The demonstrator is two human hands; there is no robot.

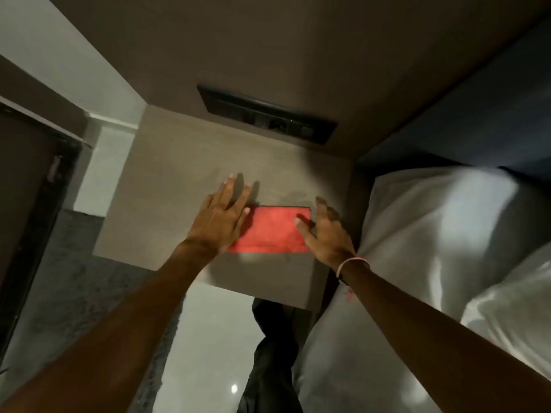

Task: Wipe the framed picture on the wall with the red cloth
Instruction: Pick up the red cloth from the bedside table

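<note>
Red cloth (269, 231): folded into a flat rectangle, lying on the top of a bedside table (167, 186), toward its front right part.
Left hand (219, 217): fingers spread and flat, palm down, covering the cloth's left edge; fingertips reach past it onto the bare tabletop. Nothing gripped.
Right hand (326, 234): fingers apart and slightly curled, thumb tip touching the cloth's right edge; nothing clamped. A pale band (350, 263) circles the wrist.
Switch panel (268, 117): dark, set in the wall panel behind the table.
Pillow (432, 234): white, just right of the table, beside the right hand.
Framed picture: not in view.
</note>
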